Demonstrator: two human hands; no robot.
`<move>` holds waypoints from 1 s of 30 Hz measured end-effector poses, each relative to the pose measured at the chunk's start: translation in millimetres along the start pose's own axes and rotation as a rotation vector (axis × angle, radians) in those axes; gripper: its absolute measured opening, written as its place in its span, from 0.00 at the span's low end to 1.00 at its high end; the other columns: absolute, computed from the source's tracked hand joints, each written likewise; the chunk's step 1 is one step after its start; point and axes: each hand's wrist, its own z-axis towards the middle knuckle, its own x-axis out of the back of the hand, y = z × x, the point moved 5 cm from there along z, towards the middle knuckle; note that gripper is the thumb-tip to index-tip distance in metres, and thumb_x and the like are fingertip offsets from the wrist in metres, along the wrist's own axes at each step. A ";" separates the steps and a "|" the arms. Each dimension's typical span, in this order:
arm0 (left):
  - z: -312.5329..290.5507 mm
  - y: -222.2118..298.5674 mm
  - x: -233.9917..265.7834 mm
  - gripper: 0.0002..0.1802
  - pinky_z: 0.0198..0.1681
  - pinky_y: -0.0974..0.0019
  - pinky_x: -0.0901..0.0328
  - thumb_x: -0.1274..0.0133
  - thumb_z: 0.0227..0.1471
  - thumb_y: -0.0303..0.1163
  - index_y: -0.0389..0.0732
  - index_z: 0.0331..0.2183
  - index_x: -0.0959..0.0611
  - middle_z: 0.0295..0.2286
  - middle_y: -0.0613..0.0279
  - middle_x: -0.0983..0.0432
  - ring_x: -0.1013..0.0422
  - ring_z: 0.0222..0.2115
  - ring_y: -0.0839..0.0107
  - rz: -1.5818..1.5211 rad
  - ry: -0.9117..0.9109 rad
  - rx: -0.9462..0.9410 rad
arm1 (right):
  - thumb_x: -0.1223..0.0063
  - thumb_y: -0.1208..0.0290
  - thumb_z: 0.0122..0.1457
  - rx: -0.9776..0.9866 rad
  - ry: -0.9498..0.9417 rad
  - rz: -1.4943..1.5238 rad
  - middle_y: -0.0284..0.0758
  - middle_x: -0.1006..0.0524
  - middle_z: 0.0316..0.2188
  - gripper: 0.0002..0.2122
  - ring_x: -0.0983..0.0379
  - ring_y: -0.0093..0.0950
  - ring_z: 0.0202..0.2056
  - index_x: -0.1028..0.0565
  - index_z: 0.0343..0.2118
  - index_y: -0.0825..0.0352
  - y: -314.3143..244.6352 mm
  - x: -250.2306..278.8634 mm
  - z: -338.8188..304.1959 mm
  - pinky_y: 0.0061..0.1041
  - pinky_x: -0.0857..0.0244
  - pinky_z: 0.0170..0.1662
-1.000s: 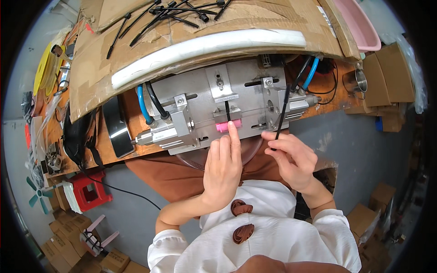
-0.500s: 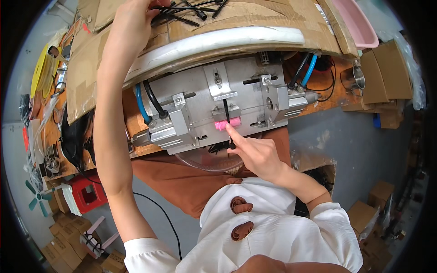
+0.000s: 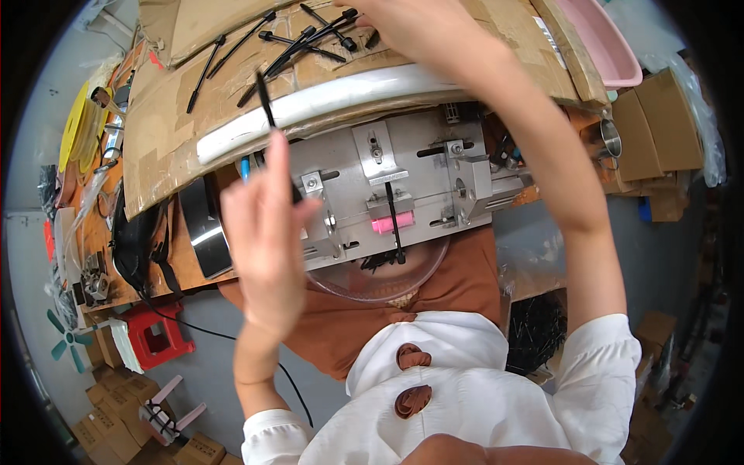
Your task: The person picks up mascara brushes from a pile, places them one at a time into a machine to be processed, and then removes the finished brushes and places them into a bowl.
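Observation:
My left hand (image 3: 267,240), smeared by motion, is raised at the left of a metal fixture (image 3: 418,167), with a thin black rod (image 3: 266,101) held upright in its fingers. At the top edge my right hand (image 3: 418,31) reaches over the cardboard into several loose black rods (image 3: 298,48) with thicker ends. Its fingers are partly cut off, so their grip is unclear. Another black rod (image 3: 392,205) lies in the middle of the fixture, across a pink cylinder (image 3: 383,225), touched by neither hand.
Below the fixture a clear plastic bowl (image 3: 341,288) with black pieces sits over my lap. A white padded roll (image 3: 325,105) edges the cardboard (image 3: 174,147). A black panel (image 3: 208,229) stands at left; a pink tray (image 3: 601,39) and steel cup (image 3: 611,138) are at right.
My left hand has come back from the rod pile toward me with a rod. My right hand has left the rod in the fixture and gone up to the pile.

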 end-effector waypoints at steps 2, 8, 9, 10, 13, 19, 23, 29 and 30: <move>-28.8 21.8 -8.5 0.42 0.34 0.66 0.36 0.39 0.34 0.13 0.31 0.56 0.32 0.31 0.59 0.30 0.35 0.31 0.68 -0.056 -0.064 0.007 | 0.51 0.79 0.49 -0.030 -0.176 0.074 0.47 0.23 0.28 0.05 0.25 0.42 0.35 0.25 0.28 0.74 13.0 -20.0 15.5 0.34 0.31 0.40; -82.4 69.5 -54.0 0.34 0.34 0.68 0.38 0.42 0.44 0.23 0.26 0.54 0.32 0.30 0.59 0.33 0.37 0.28 0.68 -0.081 -0.254 0.017 | 0.53 0.80 0.55 -0.373 -0.216 0.151 0.51 0.23 0.33 0.19 0.24 0.43 0.36 0.31 0.51 0.70 28.6 12.6 19.6 0.35 0.30 0.39; -81.8 69.0 -60.2 0.34 0.33 0.68 0.38 0.43 0.45 0.23 0.26 0.54 0.32 0.30 0.59 0.34 0.37 0.29 0.68 -0.020 -0.295 0.040 | 0.51 0.78 0.57 -0.362 -0.006 0.226 0.48 0.22 0.30 0.19 0.24 0.35 0.31 0.32 0.52 0.70 24.3 27.6 19.2 0.30 0.30 0.35; -82.3 68.8 -64.9 0.33 0.33 0.68 0.37 0.43 0.46 0.24 0.26 0.54 0.33 0.30 0.60 0.35 0.36 0.29 0.68 0.040 -0.336 0.062 | 0.50 0.78 0.57 -0.541 -0.119 0.372 0.45 0.22 0.30 0.17 0.25 0.30 0.29 0.31 0.51 0.70 32.9 37.5 16.5 0.27 0.31 0.34; -88.1 73.5 -71.8 0.41 0.36 0.61 0.38 0.40 0.42 0.22 0.30 0.58 0.37 0.31 0.58 0.35 0.37 0.31 0.62 -0.013 -0.386 0.144 | 0.52 0.75 0.61 -0.814 -0.027 1.051 0.35 0.25 0.31 0.13 0.31 0.19 0.29 0.29 0.48 0.72 64.6 51.9 -5.3 0.20 0.33 0.34; -82.0 73.1 -71.8 0.42 0.37 0.61 0.38 0.41 0.42 0.22 0.30 0.58 0.39 0.31 0.57 0.35 0.37 0.32 0.61 -0.003 -0.372 0.127 | 0.47 0.80 0.54 -0.800 0.193 1.164 0.39 0.21 0.30 0.07 0.26 0.26 0.27 0.26 0.37 0.70 25.2 118.0 -65.0 0.24 0.34 0.28; -79.8 62.8 -67.7 0.41 0.37 0.60 0.38 0.41 0.42 0.20 0.32 0.58 0.37 0.31 0.57 0.35 0.36 0.32 0.60 0.008 -0.427 0.139 | 0.41 0.82 0.49 -0.769 0.241 0.865 0.40 0.24 0.28 0.13 0.29 0.28 0.22 0.25 0.39 0.69 -80.9 110.9 -106.3 0.22 0.33 0.27; 66.6 12.6 -32.3 0.17 0.38 0.57 0.38 0.46 0.47 0.22 0.38 0.42 0.25 0.32 0.53 0.30 0.34 0.35 0.55 0.044 -0.014 -0.044 | 0.41 0.84 0.44 -0.562 -0.120 0.452 0.35 0.27 0.22 0.28 0.33 0.25 0.19 0.32 0.53 0.77 -168.5 66.0 -170.0 0.25 0.38 0.21; 90.3 -4.4 -41.0 0.15 0.36 0.59 0.38 0.46 0.48 0.23 0.39 0.41 0.24 0.31 0.54 0.30 0.33 0.33 0.56 0.045 0.045 -0.151 | 0.41 0.82 0.44 -0.565 -0.100 0.437 0.32 0.29 0.19 0.28 0.35 0.23 0.18 0.32 0.53 0.76 -174.0 57.9 -170.3 0.24 0.38 0.20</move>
